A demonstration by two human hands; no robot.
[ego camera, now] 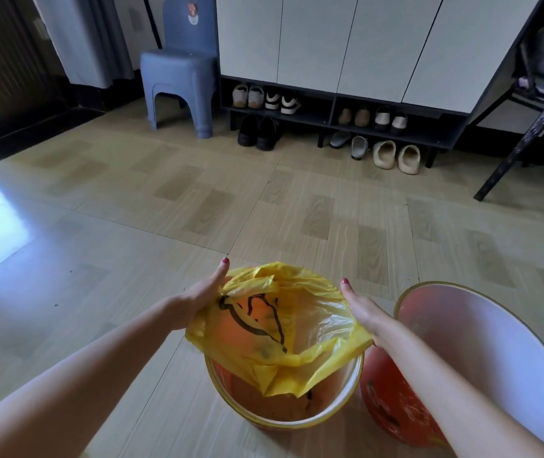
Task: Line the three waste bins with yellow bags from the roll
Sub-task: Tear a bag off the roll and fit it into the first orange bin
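A yellow bag with a black printed mark is held spread wide above an orange waste bin with a gold rim and white inside. My left hand grips the bag's left edge, thumb pointing forward. My right hand grips the bag's right edge. The bag's lower part hangs into the bin's mouth. A second orange bin with a bare white inside stands to the right, touching the first. The roll and a third bin are out of view.
Wood-pattern floor all round. A blue plastic stool stands at the back, beside a white cabinet with a shoe shelf and several pairs of shoes. A dark chair stands at the back right.
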